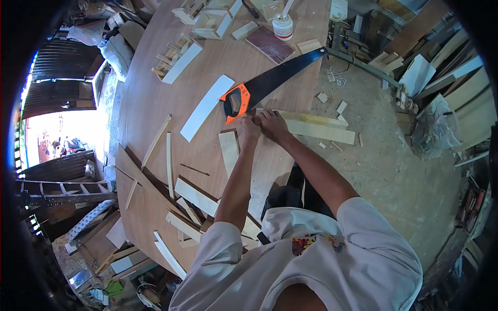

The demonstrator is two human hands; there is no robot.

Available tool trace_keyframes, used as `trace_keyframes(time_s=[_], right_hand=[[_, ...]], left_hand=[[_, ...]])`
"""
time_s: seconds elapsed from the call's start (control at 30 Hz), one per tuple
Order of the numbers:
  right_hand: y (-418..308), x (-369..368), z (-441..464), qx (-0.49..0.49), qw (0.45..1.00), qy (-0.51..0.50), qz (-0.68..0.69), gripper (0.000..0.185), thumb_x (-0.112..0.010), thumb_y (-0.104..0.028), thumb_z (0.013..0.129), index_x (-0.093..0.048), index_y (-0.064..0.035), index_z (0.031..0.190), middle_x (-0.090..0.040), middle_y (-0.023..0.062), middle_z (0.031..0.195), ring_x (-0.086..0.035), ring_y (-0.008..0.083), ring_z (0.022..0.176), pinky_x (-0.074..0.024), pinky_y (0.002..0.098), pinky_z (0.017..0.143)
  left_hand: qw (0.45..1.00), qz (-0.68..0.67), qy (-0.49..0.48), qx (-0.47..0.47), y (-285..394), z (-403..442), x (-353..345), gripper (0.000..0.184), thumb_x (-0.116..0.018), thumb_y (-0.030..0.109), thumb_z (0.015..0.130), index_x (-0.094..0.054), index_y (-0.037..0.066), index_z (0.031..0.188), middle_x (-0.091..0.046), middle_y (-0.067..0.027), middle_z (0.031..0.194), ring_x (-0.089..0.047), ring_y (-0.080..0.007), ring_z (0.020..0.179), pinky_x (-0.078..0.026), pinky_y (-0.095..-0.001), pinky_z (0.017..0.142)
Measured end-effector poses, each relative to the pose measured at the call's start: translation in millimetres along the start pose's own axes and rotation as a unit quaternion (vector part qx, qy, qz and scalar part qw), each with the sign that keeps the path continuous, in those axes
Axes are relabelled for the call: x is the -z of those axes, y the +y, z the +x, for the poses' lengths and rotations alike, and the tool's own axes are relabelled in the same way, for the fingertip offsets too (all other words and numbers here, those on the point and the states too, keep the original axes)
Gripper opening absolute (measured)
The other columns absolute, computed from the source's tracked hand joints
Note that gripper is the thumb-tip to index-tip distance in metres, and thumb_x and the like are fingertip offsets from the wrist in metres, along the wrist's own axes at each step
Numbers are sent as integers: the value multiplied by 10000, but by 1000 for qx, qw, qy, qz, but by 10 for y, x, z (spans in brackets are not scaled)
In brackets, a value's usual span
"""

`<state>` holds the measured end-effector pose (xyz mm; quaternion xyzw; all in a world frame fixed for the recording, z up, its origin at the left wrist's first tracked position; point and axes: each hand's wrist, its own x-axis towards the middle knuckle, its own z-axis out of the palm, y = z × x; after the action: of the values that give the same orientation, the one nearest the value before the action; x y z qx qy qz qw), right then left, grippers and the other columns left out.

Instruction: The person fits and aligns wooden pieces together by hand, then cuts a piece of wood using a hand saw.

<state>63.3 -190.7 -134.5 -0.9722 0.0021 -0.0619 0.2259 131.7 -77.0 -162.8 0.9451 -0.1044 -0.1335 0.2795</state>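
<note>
My right hand [273, 124] is closed over the near end of a pale wooden board [321, 128], which sticks out to the right past the table edge. Beside it, my left hand [250, 127] is closed at the same end; what its fingers hold is hidden. Just above my left hand lies a hand saw [282, 76] with an orange and black handle, its dark blade pointing to the upper right. A white strip [207, 108] lies left of the saw handle. Under my left forearm a short wood piece [229, 150] rests on the table.
On the brown table [150, 98] are small wooden frames [218, 23], a slatted piece [179, 59], a white tub [282, 27] and a dark red board [270, 44]. Several wood strips [197, 196] are piled at lower left. Offcuts [341, 107] lie on the floor at right.
</note>
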Motion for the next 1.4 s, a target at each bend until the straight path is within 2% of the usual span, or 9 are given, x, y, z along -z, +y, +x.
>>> trace_keyframes(time_s=[0.03, 0.2, 0.27, 0.63, 0.8, 0.87, 0.93, 1.17, 1.4], right_hand=[[4, 20, -5, -3, 1000, -18, -22, 312, -612, -182, 734, -539, -19, 989, -534, 120, 1076, -516, 252, 1077, -419, 378, 915], [124, 153, -85, 5, 997, -17, -70, 362, -646, -144, 704, -525, -11, 1018, -512, 140, 1137, -507, 264, 1110, -412, 383, 955], [107, 239, -49, -2, 995, -93, -26, 393, -673, -122, 672, -529, -12, 1020, -521, 134, 1131, -502, 269, 1121, -413, 383, 964], [141, 165, -71, -23, 995, -95, 18, 414, -686, -130, 682, -520, -29, 1048, -534, 119, 1120, -513, 279, 1105, -426, 372, 951], [246, 297, -206, 5, 994, -113, 6, 543, -705, -179, 700, -472, -20, 1164, -499, 130, 1186, -485, 303, 1152, -367, 415, 1009], [366, 409, -356, -38, 995, -90, -33, 626, -729, -215, 692, -441, -31, 1217, -474, 133, 1222, -461, 319, 1183, -321, 448, 1038], [513, 555, -564, -54, 991, -108, -52, 638, -736, -222, 686, -442, -42, 1223, -472, 131, 1224, -459, 321, 1184, -321, 452, 1036], [963, 1099, -1324, -131, 982, -91, -103, 692, -761, -241, 671, -435, -63, 1255, -472, 115, 1217, -474, 295, 1166, -354, 438, 1012], [1272, 1106, -1572, -131, 986, -71, -75, 626, -754, -218, 679, -484, -67, 1223, -520, 116, 1168, -500, 291, 1132, -368, 425, 1005]], left_hand=[[998, -6, -54, 39, 81, -18, 69, 288, -649, 19, 639, -665, 10, 926, -650, -223, 926, -614, -354, 952, -485, -419, 808], [999, 5, -33, 25, 180, -74, 135, 295, -640, 5, 646, -656, -4, 940, -632, -235, 968, -593, -367, 985, -475, -414, 841], [999, 10, -23, 33, 122, -56, 81, 302, -643, 4, 645, -654, -5, 947, -626, -238, 981, -587, -370, 995, -472, -412, 851], [998, 7, -52, 44, 190, -88, 142, 371, -632, -22, 645, -636, 16, 1014, -610, -215, 1062, -585, -361, 1008, -479, -406, 856], [998, 38, -30, 50, 280, -124, 135, 355, -683, 3, 649, -632, -13, 1000, -623, -218, 1019, -595, -361, 987, -484, -409, 836], [996, 66, -17, 64, 343, -164, 178, 347, -723, 25, 647, -636, -26, 979, -634, -221, 977, -604, -362, 966, -485, -411, 824], [998, -32, -30, 47, 288, -147, 151, 357, -792, 93, 629, -649, -44, 926, -647, -228, 914, -623, -358, 918, -489, -414, 787], [996, -46, -47, 52, 270, -144, 161, 343, -819, 143, 624, -667, -40, 871, -654, -227, 903, -638, -340, 888, -493, -409, 755], [999, -12, -32, 33, 330, -157, 210, 354, -833, 187, 615, -694, -8, 876, -665, -216, 877, -654, -325, 828, -506, -394, 744]])
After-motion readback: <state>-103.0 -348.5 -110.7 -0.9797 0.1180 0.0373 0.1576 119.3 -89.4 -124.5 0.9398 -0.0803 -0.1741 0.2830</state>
